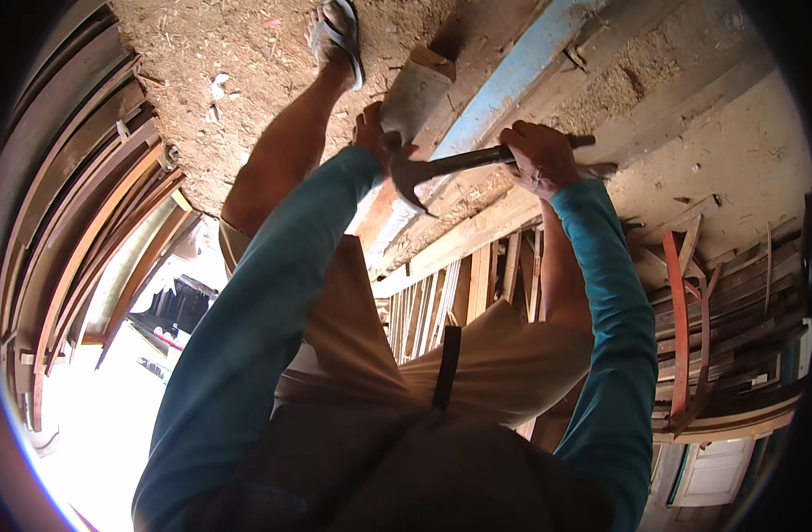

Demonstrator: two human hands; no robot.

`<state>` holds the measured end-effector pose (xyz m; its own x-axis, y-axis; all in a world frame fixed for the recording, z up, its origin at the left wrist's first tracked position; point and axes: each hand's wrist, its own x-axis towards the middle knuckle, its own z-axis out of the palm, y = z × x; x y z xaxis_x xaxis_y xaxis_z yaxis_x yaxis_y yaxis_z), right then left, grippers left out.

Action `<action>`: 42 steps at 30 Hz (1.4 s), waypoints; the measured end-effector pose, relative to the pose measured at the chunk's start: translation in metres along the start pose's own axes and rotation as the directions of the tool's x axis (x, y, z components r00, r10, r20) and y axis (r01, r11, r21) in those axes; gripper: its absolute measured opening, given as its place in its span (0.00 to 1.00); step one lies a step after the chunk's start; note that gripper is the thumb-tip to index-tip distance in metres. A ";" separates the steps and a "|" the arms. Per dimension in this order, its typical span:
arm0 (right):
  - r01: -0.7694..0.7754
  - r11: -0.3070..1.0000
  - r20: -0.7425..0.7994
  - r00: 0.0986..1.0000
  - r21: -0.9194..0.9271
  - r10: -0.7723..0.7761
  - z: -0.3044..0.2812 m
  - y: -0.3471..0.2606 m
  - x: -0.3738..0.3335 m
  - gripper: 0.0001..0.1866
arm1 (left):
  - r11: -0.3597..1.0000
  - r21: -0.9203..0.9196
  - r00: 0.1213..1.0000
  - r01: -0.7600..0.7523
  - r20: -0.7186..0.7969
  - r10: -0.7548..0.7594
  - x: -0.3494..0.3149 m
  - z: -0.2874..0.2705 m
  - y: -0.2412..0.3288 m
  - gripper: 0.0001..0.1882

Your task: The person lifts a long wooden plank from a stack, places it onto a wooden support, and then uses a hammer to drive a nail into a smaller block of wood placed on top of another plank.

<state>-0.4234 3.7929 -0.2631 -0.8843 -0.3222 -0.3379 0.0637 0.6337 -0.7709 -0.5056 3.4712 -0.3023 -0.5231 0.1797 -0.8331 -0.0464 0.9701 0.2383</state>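
Observation:
A claw hammer (464, 162) lies across the front of me, its metal head to the left and its handle to the right. My right hand (539, 158) is closed around the handle, whose end sticks out past the fist. Close by the hammer head is my left hand (370, 133), with its fingers curled in beside a flat greyish piece (415, 93). The hammer head partly covers those fingers, so what they hold does not show. Under both hands run long wooden boards, one with a pale blue face (503, 84).
Sawdust covers the ground (193, 44). My sandalled foot (339, 40) stands left of the boards. Curved-looking stacked planks (69, 230) line the left side. A red wooden frame (678, 328) leans among stacked timber at the right. Slats (424, 306) show beneath the boards.

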 end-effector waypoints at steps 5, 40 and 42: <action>-0.280 0.960 -0.041 0.959 -0.021 0.279 0.016 0.052 0.001 0.08 | 1.000 0.019 0.998 0.007 0.055 -0.008 -0.010 -0.020 0.027 0.52; 0.017 0.949 -0.459 0.878 0.315 0.136 0.002 -0.050 0.020 0.12 | 0.993 -0.095 0.996 -0.071 -0.053 0.066 -0.007 0.004 -0.001 0.52; 0.007 0.939 -0.494 0.852 0.344 0.174 0.025 -0.034 0.006 0.12 | 0.997 0.009 0.997 0.072 0.015 -0.072 -0.007 -0.013 0.024 0.52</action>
<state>-0.4191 3.7520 -0.2521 -0.9707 0.1831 -0.1555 0.2123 0.3508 -0.9121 -0.5139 3.4911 -0.2848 -0.5058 0.1118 -0.8554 -0.0765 0.9818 0.1736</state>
